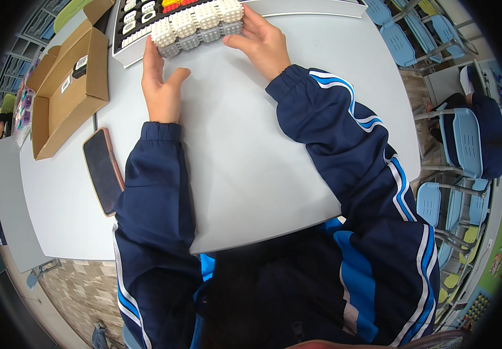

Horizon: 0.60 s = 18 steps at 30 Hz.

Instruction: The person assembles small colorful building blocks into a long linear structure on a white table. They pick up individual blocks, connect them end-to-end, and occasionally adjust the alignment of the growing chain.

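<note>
A row of white studded building blocks (pixel 195 26) with grey studded blocks (pixel 201 38) along its near side spans the space between my hands, over the front edge of a sorting tray (pixel 130 56). My left hand (pixel 162 87) presses its straight fingers against the row's left end, its thumb sticking out clear of the blocks. At the other end my right hand (pixel 262 46) grips the row, thumb in front by the grey blocks and fingers behind. The tray holds white, black, yellow and red pieces (pixel 172 6), partly cut off by the picture's top edge.
An opened cardboard box (pixel 70 96) with a small black item (pixel 80 67) inside lies at the left. Nearer me, a phone (pixel 103 171) rests beside my left sleeve. A white lid or tray edge (pixel 303 7) runs along the far right. Blue chairs (pixel 463 142) stand beyond the table (pixel 251 192).
</note>
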Available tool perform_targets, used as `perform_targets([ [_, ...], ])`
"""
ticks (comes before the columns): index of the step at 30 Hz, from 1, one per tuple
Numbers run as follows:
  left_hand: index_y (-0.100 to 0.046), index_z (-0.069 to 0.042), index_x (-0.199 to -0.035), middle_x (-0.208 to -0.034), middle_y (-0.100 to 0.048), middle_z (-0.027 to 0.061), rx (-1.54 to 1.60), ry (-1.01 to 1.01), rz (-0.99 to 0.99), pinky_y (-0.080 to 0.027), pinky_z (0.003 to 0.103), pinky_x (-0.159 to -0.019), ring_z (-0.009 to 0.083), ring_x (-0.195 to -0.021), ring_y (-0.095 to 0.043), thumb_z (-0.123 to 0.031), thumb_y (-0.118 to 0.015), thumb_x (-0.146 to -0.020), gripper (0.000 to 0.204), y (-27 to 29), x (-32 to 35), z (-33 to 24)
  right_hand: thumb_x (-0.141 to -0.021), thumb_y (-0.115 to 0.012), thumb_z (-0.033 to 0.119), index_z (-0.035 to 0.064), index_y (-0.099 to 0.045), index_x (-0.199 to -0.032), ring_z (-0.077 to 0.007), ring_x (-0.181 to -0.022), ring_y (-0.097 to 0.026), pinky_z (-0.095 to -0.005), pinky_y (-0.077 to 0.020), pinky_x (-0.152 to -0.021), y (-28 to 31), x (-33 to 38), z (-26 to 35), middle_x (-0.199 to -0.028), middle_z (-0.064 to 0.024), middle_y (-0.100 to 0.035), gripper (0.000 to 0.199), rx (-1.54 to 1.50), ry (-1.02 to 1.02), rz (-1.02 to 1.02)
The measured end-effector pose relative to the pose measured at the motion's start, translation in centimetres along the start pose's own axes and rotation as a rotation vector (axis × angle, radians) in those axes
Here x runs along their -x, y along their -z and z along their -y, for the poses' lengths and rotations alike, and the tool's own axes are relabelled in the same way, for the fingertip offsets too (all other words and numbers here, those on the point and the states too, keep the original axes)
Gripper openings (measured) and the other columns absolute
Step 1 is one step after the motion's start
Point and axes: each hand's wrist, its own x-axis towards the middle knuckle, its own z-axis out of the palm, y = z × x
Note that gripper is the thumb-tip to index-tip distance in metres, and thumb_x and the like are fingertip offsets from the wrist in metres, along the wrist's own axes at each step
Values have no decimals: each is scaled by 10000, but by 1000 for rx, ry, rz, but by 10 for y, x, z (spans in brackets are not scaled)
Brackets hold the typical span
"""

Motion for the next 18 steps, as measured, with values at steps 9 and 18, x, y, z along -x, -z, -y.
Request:
perform_targets([
  [9, -267, -20, -1533, -1541, -353, 193, 27, 8, -23, -196, 390, -1195, 275, -1436, -328, 89, -624, -714, 900, 1, -3, -2, -664, -790, 134, -85, -371, -1446, -251, -1284, -540, -329, -393, -1106, -1, 0, -1, -1387, -238, -533, 914, 1, 18, -1],
  [18, -255, -12, -1535, -1545, -339, 206, 34, 12, -21, -189, 391, -1197, 279, -1450, -304, 79, -620, -723, 895, 0, -4, -11, -653, -776, 120, -82, -373, -1445, -257, -1282, -542, -330, -394, -1106, 0, -1, 3, -1378, -245, -538, 912, 19, 52, -5],
])
